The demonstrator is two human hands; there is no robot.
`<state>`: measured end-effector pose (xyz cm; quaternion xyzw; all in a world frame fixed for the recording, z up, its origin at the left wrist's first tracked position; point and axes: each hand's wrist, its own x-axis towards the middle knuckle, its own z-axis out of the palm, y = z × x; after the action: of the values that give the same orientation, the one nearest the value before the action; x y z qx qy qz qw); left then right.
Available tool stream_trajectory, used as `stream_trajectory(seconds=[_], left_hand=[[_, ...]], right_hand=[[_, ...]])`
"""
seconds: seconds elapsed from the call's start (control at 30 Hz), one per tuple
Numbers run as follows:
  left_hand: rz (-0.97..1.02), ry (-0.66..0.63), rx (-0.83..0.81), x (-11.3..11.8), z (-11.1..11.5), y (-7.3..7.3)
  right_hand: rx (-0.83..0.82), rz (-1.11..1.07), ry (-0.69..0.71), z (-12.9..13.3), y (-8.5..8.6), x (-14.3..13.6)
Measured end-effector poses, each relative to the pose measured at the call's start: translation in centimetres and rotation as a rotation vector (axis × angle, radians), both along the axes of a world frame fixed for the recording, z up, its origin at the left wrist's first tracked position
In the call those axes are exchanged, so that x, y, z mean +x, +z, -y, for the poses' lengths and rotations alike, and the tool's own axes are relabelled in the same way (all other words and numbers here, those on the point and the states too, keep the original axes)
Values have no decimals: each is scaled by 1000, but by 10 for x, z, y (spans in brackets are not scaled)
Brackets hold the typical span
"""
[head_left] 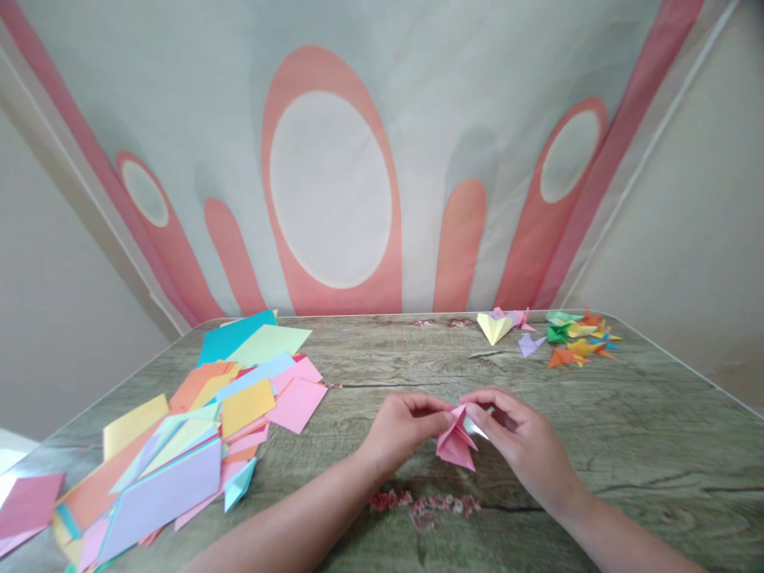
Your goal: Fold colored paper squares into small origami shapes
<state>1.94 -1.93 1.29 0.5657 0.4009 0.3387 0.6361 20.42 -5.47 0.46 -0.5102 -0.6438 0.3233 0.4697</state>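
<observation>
A pink folded paper piece [457,446], creased into several pointed flaps, is held up just above the table between both hands. My left hand [406,426] pinches its upper left side with thumb and fingers. From the other side, my right hand [510,426] grips the top corner between thumb and forefinger. The flaps hang downward below the fingertips. Part of the paper's upper edge is hidden by the fingers.
Loose coloured paper sheets [173,477] are heaped at the left of the wood-grain table [387,358]. At the back right lie several small folded paper figures [582,342], a pale yellow folded piece [494,328] and a lilac one [530,344]. A patterned backdrop [418,159] rises behind.
</observation>
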Motion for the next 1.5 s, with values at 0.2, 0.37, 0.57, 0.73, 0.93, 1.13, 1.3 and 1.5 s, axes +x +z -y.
stream_trajectory(seconds=[0.2, 0.37, 0.57, 0.73, 0.93, 1.13, 1.3, 1.5], left_hand=[[68, -9, -144, 1, 1, -2], [102, -19, -216, 4, 3, -2], [103, 9, -289, 4, 4, -1], [86, 24, -244, 4, 4, -3], [55, 30, -185, 6, 6, -1], [46, 25, -181, 6, 7, 1], [37, 30, -186, 6, 6, 0], [17, 25, -183, 7, 7, -1]], right_hand=[[-59, -15, -28, 2, 1, -1], [-124, -60, -35, 2, 0, -2], [-145, -109, -28, 3, -1, -2], [-180, -60, 31, 3, 1, -4], [-156, -9, -3, 2, -1, -6], [-146, -11, -15, 2, -2, -5], [-117, -25, -5, 3, -1, -4], [-102, -20, -10, 4, 0, -4]])
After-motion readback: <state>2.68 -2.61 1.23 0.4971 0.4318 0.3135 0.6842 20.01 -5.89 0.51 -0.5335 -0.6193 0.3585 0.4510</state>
